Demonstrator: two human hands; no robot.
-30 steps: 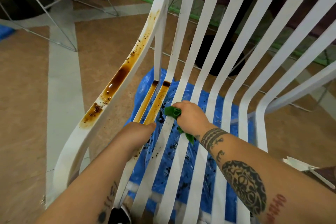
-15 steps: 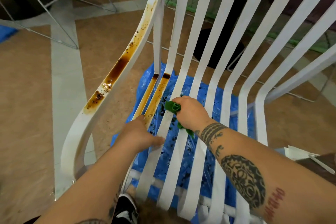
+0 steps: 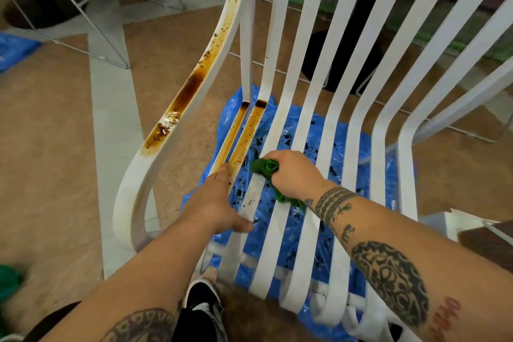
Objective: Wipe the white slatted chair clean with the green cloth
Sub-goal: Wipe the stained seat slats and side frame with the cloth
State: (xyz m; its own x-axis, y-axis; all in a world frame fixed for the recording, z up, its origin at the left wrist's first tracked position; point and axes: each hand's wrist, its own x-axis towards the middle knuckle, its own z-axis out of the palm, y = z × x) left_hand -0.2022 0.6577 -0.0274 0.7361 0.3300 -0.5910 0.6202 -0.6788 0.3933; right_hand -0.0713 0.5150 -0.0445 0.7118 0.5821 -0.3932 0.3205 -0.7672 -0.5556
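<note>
Slats of white chair (image 3: pixel 405 175) leave narrow gaps; bare floor (image 3: pixel 55 147) lies open left of the curved armrest (image 3: pixel 130 189). Right hand (image 3: pixel 294 172) grips bunched green cloth (image 3: pixel 265 168), fingers curled round it, on a seat slat left of middle. Left hand (image 3: pixel 213 203) rests on the leftmost seat slats, fingers straight. Brown stains (image 3: pixel 188 91) streak those slats and the armrest. Speckled blue sheet (image 3: pixel 294 130) lies under the seat.

Inspection noted the green cloth (image 3: pixel 265 168) largely concealed within the gripping right hand (image 3: pixel 294 175), only bunched ends showing. The white slatted chair (image 3: pixel 130 191) was cut off at the top and right edges. A green object (image 3: pixel 8 280) on the floor was blurred, unidentifiable.
</note>
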